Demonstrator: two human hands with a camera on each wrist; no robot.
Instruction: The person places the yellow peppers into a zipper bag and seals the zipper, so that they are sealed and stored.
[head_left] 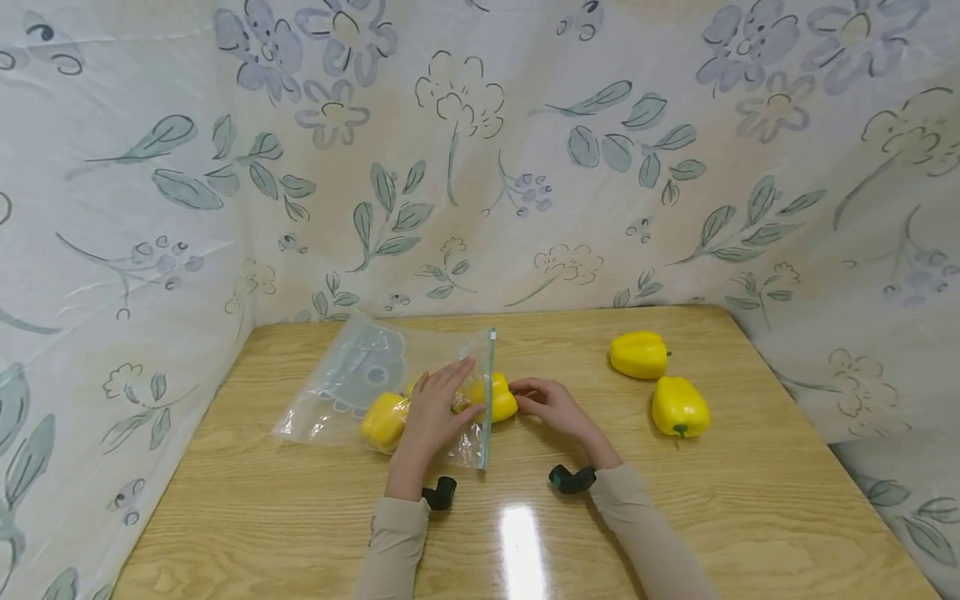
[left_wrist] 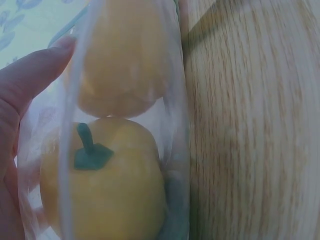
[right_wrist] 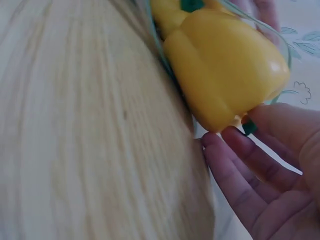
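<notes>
A clear zip bag with a green-edged mouth lies on the table. Through its film show yellow bell peppers, one with a green stem in the left wrist view. My left hand rests over the bag near its mouth, fingers extended and thumb lying against the film. Another yellow bell pepper sits in the bag's mouth, its stem end sticking out. With thumb and fingertips, my right hand pinches this pepper at its stem end. Part of the pepper is hidden behind film and left hand.
Two more yellow bell peppers, one behind and one in front, stand on the right of the wooden table. A floral cloth hangs behind and along the sides. A dark wrist device sits at each wrist.
</notes>
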